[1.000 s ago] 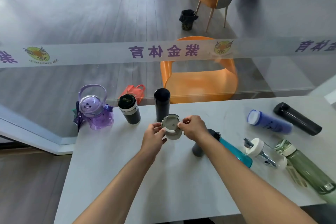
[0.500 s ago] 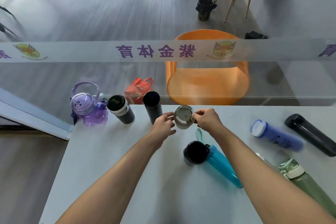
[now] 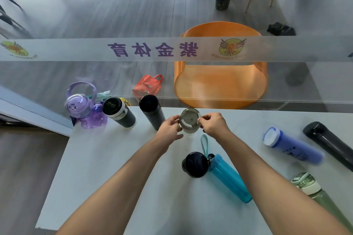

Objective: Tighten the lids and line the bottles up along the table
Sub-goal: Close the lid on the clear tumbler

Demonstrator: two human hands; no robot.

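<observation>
White table: three bottles standing upper left, four lying lower right. Left hand and right hand are both pinching the grey-lidded bottle at centre. Risk: right forearm sweeping the teal bottle, rolling it off.

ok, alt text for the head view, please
Both hands, left hand and right hand, grip a grey-lidded bottle at the white table's far edge, beside three upright bottles. Teal, blue, black and green bottles lie on their sides to the right.
</observation>
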